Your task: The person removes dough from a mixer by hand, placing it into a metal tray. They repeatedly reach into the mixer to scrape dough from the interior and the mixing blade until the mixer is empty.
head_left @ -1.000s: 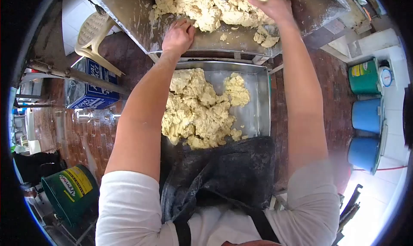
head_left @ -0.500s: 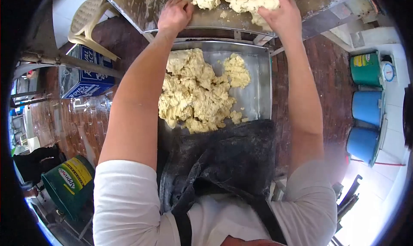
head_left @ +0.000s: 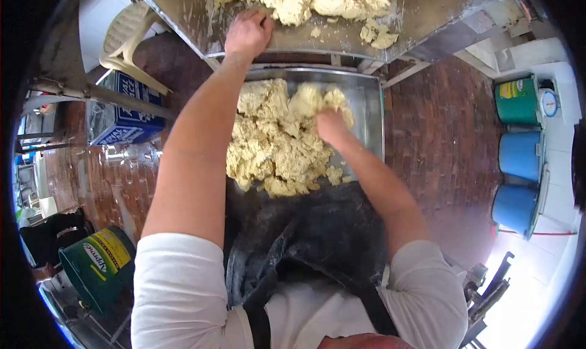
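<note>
Dough in tray: (head_left: 274, 138) pale yellow, crumbly and ragged, heaped in torn lumps rather than one smooth mass; it fills the left and middle of the tray.
Tray: (head_left: 369, 114) shiny steel, rectangular, below the tabletop's edge and just in front of the person's dark apron (head_left: 311, 239); its right strip is bare metal.
Dough on tabletop: (head_left: 311, 0) the same pale, lumpy stuff piled near the front edge, with a few loose crumbs (head_left: 379, 36) to the right of the pile.
Tabletop: (head_left: 183, 7) steel, smeared and dusted with flour.
Left hand: (head_left: 247, 35) at the tabletop's front edge, fingers curled together and pressed against the lower left of the pile.
Right hand: (head_left: 331, 126) down in the tray, lying on the upper right part of the heap; the fingers are sunk into the dough and blurred (whether they are spread or closed I cannot tell).
Surroundings: a green bucket (head_left: 97, 269) at lower left, a blue box (head_left: 122, 114) on the brick floor, two blue tubs (head_left: 519, 178) and a green tub (head_left: 517, 102) at right.
</note>
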Demonstrator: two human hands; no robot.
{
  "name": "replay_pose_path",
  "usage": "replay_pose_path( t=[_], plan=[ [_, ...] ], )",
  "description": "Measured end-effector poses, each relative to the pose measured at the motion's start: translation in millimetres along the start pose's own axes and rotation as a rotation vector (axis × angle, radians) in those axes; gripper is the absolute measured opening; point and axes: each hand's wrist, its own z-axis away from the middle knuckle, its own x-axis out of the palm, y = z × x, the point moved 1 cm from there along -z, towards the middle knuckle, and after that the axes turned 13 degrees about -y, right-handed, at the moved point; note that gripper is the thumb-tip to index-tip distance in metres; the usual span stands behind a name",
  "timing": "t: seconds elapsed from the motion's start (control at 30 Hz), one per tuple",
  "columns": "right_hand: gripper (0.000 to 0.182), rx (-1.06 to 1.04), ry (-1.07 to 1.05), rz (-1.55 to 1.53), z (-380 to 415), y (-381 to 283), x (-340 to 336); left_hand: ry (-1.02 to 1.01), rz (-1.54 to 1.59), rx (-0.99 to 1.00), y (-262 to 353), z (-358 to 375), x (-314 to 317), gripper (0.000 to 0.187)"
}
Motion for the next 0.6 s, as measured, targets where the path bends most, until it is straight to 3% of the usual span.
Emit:
replay_pose_path(
  t=[0.07,0.13,0.17,0.2,0.27,0.37,0.43,0.5,0.6],
  plan=[
    [0.050,-0.062,-0.486,-0.349,-18.0,-3.4,0.1,0.091,-0.002,0.077,-5.5,-3.1,8.9,0.029],
    [0.053,-0.103,0.062,-0.654,-39.7,-2.0,-81.7,0.099,-0.023,0.131,-11.3,-7.6,10.1,0.027],
    [0.057,-0.075,0.289,-0.522,-51.1,-7.8,-134.7,0.104,0.009,0.108,-7.2,-4.9,8.3,0.026],
    [0.061,-0.096,0.387,-0.421,-68.9,-3.3,-165.4,0.109,0.040,0.086,-4.8,-3.5,6.0,0.025],
    [0.078,-0.039,0.388,-0.304,-120.0,-0.2,-194.1,0.133,0.054,0.082,-7.0,-4.4,5.9,0.026],
    [0.082,0.077,0.391,-0.142,-191.2,-2.9,-190.5,0.107,0.075,0.050,-4.6,-1.6,3.2,0.028],
    [0.095,0.232,0.232,-0.126,-218.1,-10.8,-181.5,0.094,0.092,0.043,-6.5,-1.3,3.5,0.028],
    [0.092,0.253,0.245,-0.095,-227.1,-8.7,-183.2,0.076,0.082,0.047,-10.9,-2.9,4.9,0.028],
    [0.084,0.206,0.098,-0.127,-229.3,6.6,-188.8,0.022,0.064,0.036,-9.3,-2.5,6.7,0.029]
  ],
)
